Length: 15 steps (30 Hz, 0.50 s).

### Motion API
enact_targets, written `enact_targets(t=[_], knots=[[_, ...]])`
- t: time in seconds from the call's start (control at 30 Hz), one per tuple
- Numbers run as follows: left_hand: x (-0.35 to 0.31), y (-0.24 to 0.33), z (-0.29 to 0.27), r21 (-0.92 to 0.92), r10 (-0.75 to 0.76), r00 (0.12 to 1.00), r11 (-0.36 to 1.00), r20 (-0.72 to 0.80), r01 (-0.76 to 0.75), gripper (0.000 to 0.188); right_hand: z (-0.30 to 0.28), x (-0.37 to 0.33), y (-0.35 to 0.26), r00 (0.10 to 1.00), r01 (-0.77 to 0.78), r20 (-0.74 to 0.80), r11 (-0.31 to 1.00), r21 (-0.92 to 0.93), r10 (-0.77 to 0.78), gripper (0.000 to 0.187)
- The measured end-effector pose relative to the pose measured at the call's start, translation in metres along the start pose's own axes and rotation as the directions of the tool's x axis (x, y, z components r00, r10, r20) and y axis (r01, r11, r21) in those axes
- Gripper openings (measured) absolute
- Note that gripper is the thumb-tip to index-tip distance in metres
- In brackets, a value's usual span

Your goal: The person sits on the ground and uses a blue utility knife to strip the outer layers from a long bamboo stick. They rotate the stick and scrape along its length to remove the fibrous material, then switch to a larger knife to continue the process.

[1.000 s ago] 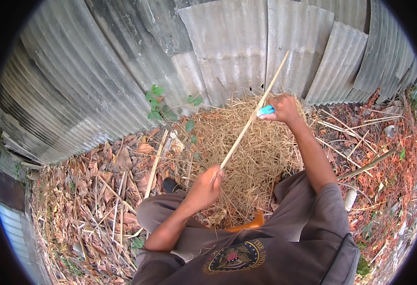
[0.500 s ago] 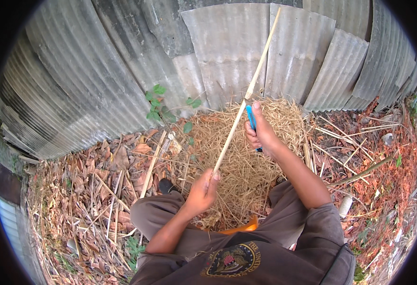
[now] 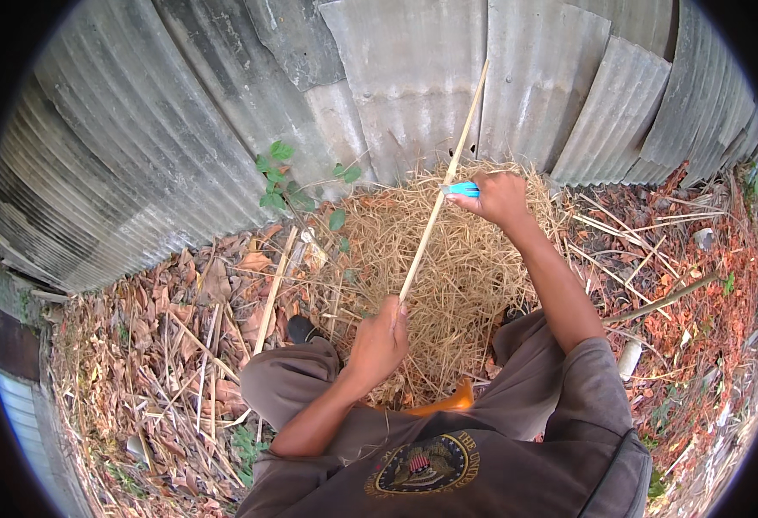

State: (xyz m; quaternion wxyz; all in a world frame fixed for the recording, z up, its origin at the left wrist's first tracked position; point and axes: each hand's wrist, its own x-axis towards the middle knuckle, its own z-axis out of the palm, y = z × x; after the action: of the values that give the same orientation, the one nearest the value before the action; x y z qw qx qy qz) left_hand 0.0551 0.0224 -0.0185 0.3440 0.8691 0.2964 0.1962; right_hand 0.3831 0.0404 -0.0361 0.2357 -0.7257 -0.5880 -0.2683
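My left hand (image 3: 377, 344) is closed around the near end of a long, pale wooden stick (image 3: 426, 235), probably split bamboo. The stick slants up and away to the right, toward the metal sheets. My right hand (image 3: 498, 198) grips a blue-handled utility knife (image 3: 462, 189), whose tip end meets the stick around its middle. Most of the handle is hidden by the fingers. Below the stick lies a heap of dry straw-like shavings (image 3: 456, 285), between my legs.
A corrugated metal fence (image 3: 422, 82) stands beyond the heap. Dry leaves (image 3: 198, 302) and loose strips cover the ground at left. A green plant (image 3: 275, 177) grows by the fence. More thin sticks (image 3: 625, 233) and a pale cylinder (image 3: 630, 360) lie at right.
My right hand has turned, swinging the knife from nearly upright to lying across the stick. The stick's far end has come lower and nearer. My left hand has shifted slightly right and up.
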Motion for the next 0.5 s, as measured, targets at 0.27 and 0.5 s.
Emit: enact_targets(t=[0.27, 0.5], knots=[[-0.015, -0.018, 0.000, -0.636, -0.030, 0.957, 0.742, 0.287, 0.214, 0.012, -0.017, 0.010, -0.042, 0.956, 0.193, -0.247, 0.975, 0.111, -0.161, 0.064], [-0.008, -0.002, 0.008, -0.869, -0.112, 0.975, 0.444, 0.191, 0.220, 0.024, -0.028, 0.013, -0.068, 0.979, 0.172, -0.155, 0.936, 0.306, -0.129, 0.062]])
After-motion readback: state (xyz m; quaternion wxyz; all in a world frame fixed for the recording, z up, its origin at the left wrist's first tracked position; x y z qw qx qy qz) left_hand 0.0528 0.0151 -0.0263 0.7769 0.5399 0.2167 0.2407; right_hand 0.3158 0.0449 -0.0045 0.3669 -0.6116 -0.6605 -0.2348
